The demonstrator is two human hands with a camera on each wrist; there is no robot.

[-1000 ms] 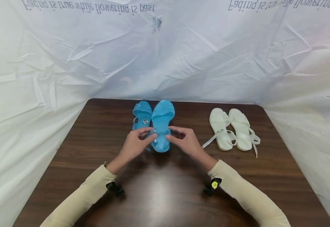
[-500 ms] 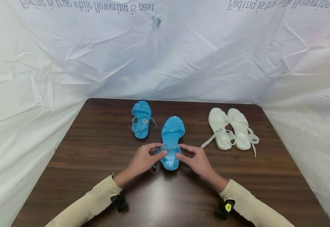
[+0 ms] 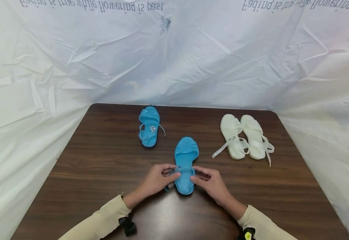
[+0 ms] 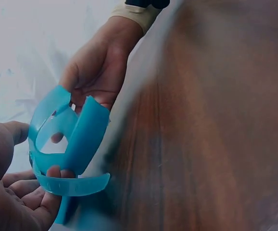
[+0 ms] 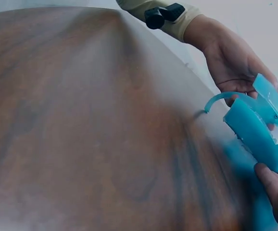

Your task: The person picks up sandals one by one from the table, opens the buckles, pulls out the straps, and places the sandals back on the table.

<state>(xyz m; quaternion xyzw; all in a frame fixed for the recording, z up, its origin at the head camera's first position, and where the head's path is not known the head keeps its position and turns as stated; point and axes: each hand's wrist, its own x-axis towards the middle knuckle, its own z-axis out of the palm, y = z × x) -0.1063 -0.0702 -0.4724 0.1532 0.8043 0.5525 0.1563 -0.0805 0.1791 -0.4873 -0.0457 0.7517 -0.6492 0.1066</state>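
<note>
A blue jelly sandal (image 3: pixel 186 153) is held between both hands near the middle of the table, its toe pointing away from me. My left hand (image 3: pixel 159 180) pinches its left side by the buckle and ankle strap, thumb on top. On the opposite side my right hand (image 3: pixel 211 185) grips the strap edge with thumb and fingers. The left wrist view shows the sandal's heel end (image 4: pixel 86 134) above the wood, a loose strap end (image 4: pixel 76 185) curving beside the left fingers. A second blue sandal (image 3: pixel 149 133) lies further back to the left.
Two white sandals (image 3: pixel 231 133) lie side by side at the back right, straps trailing. The dark wooden table (image 3: pixel 102 146) ends at a back edge against a hanging white sheet (image 3: pixel 174 66) with printed lettering.
Both hands have brought the held blue sandal toward me and a little to the right, away from the other blue sandal. The other sandals stay in place.
</note>
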